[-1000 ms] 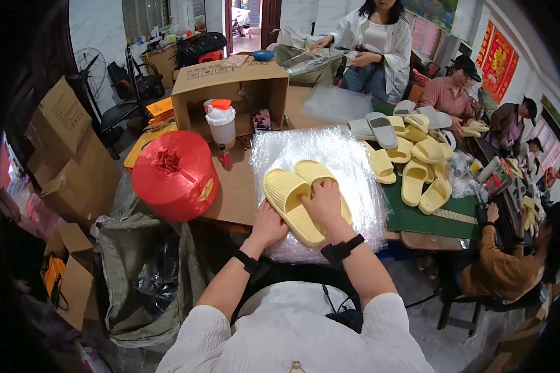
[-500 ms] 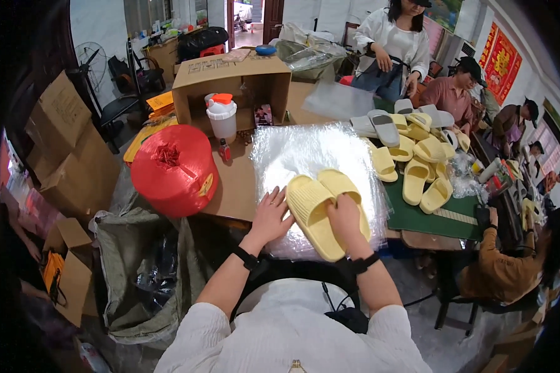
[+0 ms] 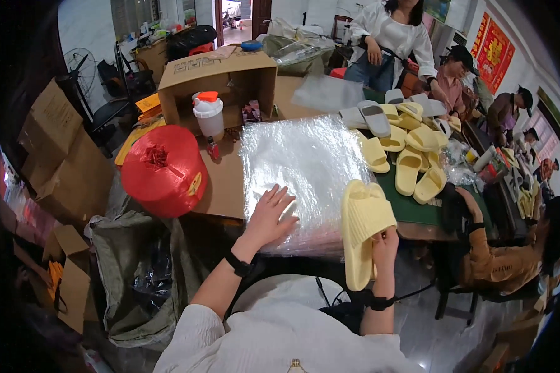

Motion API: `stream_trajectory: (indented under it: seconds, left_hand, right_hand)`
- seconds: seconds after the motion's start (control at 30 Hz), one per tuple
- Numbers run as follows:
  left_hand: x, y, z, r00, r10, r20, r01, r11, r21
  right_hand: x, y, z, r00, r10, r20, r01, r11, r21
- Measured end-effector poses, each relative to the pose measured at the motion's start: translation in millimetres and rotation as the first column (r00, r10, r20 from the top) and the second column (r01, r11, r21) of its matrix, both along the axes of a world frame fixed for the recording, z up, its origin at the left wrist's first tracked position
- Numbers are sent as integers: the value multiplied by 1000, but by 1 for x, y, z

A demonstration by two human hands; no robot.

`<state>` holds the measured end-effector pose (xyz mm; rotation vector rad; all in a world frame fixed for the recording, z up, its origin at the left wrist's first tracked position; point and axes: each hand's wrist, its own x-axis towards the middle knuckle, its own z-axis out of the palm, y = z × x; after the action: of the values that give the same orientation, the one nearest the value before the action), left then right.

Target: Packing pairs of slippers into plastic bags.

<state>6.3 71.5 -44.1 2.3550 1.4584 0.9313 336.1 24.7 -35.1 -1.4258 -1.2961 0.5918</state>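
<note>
Centrally, a pair of yellow slippers (image 3: 362, 225) stands on end, gripped from below by the fingers of the right hand (image 3: 384, 244). Beside them, the left hand (image 3: 270, 214) lies flat, fingers spread, on a stack of clear plastic bags (image 3: 305, 168) covering the counter (image 3: 227, 183). Beyond the fingers: a red twine spool (image 3: 163, 171) and a cardboard box (image 3: 221, 81).

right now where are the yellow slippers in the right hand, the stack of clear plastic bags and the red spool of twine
yellow slippers (image 3: 362, 224), head view, on the ribbed sole
stack of clear plastic bags (image 3: 305, 161), head view, on the middle of the top bag
red spool of twine (image 3: 168, 177), head view, on its side
</note>
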Motion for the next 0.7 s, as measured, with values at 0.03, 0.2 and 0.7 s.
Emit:
stream_trajectory:
  seconds: [0.03, 0.2, 0.7]
  left_hand:
    - [5, -7, 5, 1000, -11, 2, 11, 1000, -2]
    - [14, -36, 9, 974, -123, -191, 109, 991, -83]
    - [21, -39, 6, 993, -77, -93, 71, 995, -70]
  right_hand:
    - [6, -7, 7, 999, -12, 38, 11, 1000, 17]
    - [16, -26, 9, 992, 58, -113, -48, 994, 96]
    - [5, -32, 10, 964, 106, -244, -76, 988, 132]
